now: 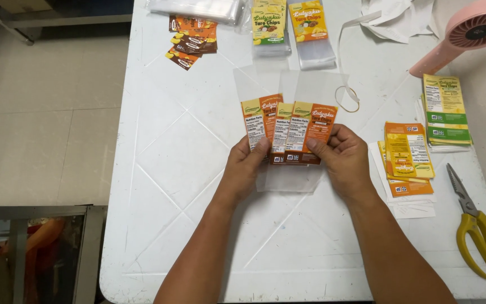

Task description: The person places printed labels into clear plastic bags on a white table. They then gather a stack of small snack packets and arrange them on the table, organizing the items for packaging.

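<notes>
Head camera is looking down at a white counter point(198, 186), where both hands are holding a fanned set of clear packets with orange labels point(288, 132) above its middle. The left hand point(248, 166) is gripping the fan's left edge, thumb pressing on a label; the right hand point(341, 157) is closing on its right edge. Right of the fan, a rubber band point(347, 98) is lying, then stacks of orange and yellow labels point(409, 155), and furthest right yellow-handled scissors point(479, 231). A pink fan point(468, 31) is sitting up and right of the packets.
</notes>
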